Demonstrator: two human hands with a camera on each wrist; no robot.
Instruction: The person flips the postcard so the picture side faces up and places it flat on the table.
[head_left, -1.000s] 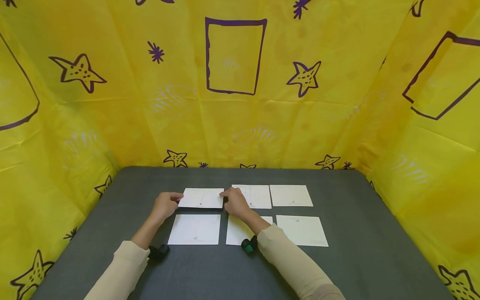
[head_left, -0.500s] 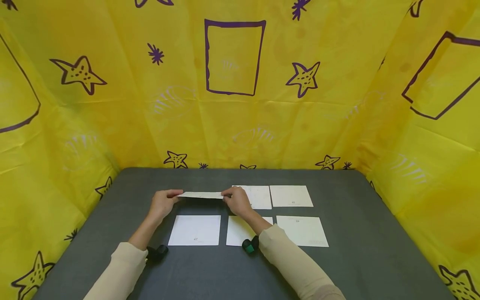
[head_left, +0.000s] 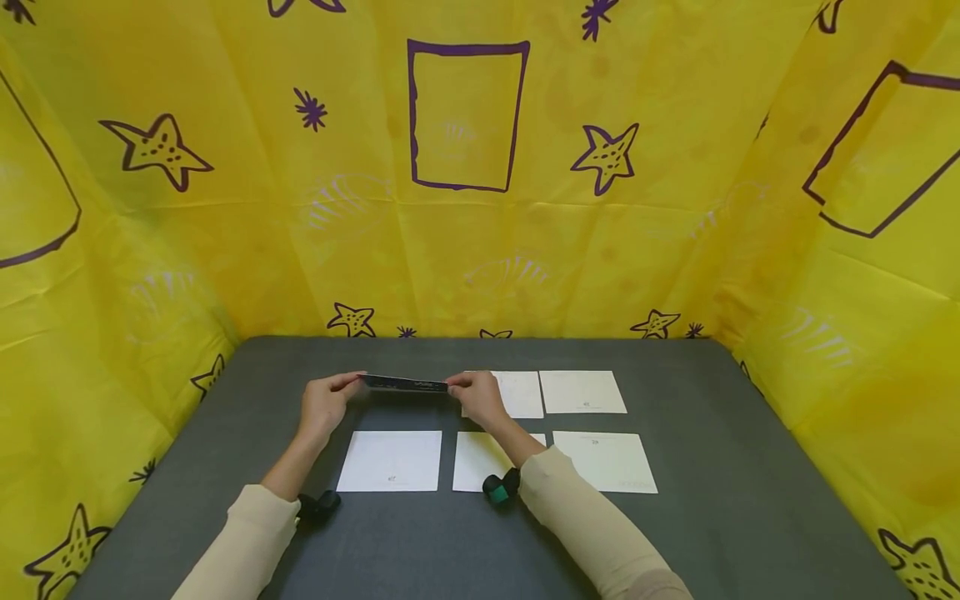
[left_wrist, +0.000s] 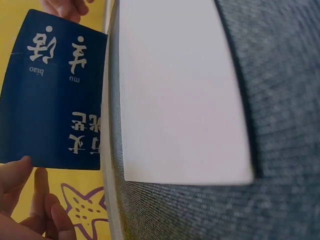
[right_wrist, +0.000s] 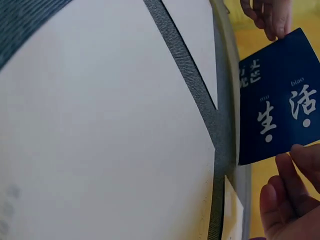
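Head view: our card (head_left: 405,383), white before, now shows dark.
Our left hand (head_left: 324,407) and right hand (head_left: 480,398) pinch it between them, arms (head_left: 592,525) stretched forward.

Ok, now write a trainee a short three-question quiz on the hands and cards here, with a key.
1. Count: how many white cards lie on the dark gray table?
2. True or false: the left hand and right hand pinch the blue-faced card at opposite ends.
3. Choose: which pinyin is printed on the blue-faced card in the wrist views? A) shan B) biao C) long

Key: 1. Five. 2. True. 3. B.
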